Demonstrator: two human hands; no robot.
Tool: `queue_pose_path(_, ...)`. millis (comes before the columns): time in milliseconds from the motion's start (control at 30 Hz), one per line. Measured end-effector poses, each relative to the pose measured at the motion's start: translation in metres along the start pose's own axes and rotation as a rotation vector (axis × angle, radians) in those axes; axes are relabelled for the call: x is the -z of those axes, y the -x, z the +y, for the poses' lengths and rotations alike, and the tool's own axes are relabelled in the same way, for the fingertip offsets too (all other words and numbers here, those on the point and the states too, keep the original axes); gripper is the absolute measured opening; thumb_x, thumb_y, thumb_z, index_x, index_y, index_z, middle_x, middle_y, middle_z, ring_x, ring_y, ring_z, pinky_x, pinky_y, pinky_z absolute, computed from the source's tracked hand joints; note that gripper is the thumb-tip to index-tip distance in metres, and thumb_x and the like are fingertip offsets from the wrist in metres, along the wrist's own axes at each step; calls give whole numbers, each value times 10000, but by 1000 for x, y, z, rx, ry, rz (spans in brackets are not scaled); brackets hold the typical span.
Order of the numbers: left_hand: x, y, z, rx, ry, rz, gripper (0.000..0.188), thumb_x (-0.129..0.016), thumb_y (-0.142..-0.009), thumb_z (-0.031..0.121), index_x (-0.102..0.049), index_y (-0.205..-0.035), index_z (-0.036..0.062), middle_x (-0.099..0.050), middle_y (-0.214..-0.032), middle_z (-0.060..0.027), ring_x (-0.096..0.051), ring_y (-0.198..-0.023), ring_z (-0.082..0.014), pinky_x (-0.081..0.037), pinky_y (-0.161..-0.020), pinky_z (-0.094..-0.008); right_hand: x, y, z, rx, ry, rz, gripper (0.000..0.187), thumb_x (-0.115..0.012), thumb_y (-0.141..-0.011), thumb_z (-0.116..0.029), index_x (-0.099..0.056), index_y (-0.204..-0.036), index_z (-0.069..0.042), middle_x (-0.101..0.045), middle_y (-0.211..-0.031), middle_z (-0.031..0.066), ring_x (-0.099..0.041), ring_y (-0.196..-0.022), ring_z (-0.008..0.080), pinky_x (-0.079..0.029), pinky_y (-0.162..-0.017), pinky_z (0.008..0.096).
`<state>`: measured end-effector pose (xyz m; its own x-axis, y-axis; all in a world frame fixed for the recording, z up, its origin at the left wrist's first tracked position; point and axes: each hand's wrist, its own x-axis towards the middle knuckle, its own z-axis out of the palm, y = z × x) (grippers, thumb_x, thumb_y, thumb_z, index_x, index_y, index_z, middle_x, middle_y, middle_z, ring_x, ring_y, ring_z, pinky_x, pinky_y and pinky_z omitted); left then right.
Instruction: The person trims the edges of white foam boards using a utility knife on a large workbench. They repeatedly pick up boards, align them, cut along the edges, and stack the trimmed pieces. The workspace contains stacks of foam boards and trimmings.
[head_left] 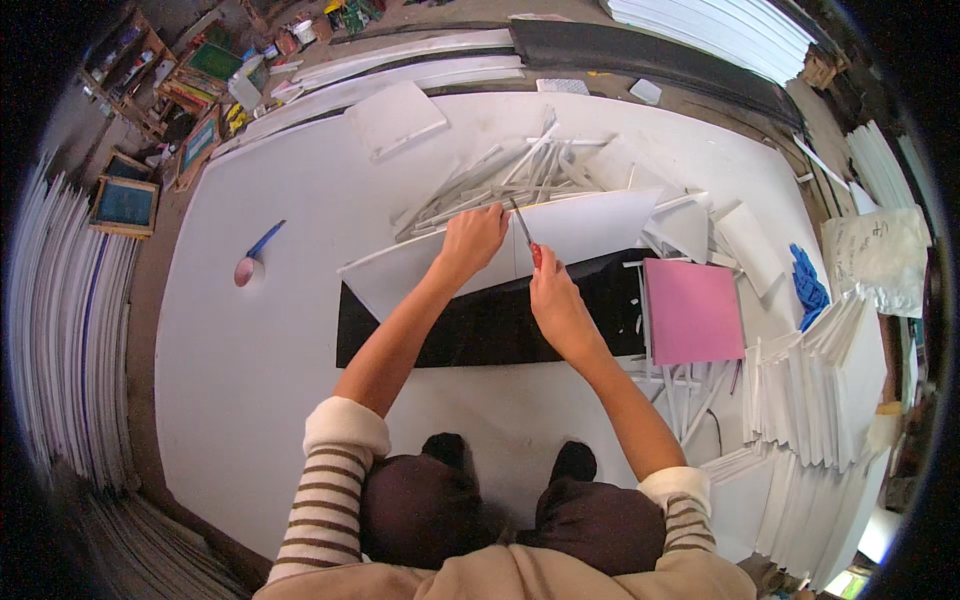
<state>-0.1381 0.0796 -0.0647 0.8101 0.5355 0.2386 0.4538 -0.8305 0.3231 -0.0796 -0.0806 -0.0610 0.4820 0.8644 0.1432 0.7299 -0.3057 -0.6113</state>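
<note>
A long white board lies across a black sheet, seemingly with its far edge raised. My left hand is closed at that far edge, gripping the board. In my right hand is a knife with a red handle and a thin metal blade. Its blade tip meets the board's far edge just right of my left fingers. A faint straight line crosses the board beside the blade. Part of the board's near side is hidden behind my left forearm.
White offcut strips heap beyond the board. To the right are a pink square pad, a blue crumpled cloth and stacked white sheets. A tape roll with a blue pen-like tool sits left. A white slab lies far left.
</note>
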Motion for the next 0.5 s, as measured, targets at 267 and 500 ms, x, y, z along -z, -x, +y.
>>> queue_pose_path(267, -4, 3, 6, 95, -74, 73, 287, -425, -879, 326, -540, -805, 74, -614, -722, -140, -598, -659, -339, -464, -566, -450, 2, 2, -10, -14, 293, -56, 338, -428, -853, -76, -301, -1144, 41, -538, -851, 252, -614, -679, 348, -526, -570, 376)
queue_pose_path(500, -11, 5, 2, 56, -90, 154, 262, -446, -870, 318, -535, -795, 83, -621, -730, -113, -603, -634, -314, -467, -537, -432, 6, 3, -19, 20, 555, -3, 254, -429, -863, -100, -378, -1065, 45, -586, -663, 145, -626, -564, 265, -520, -459, 323)
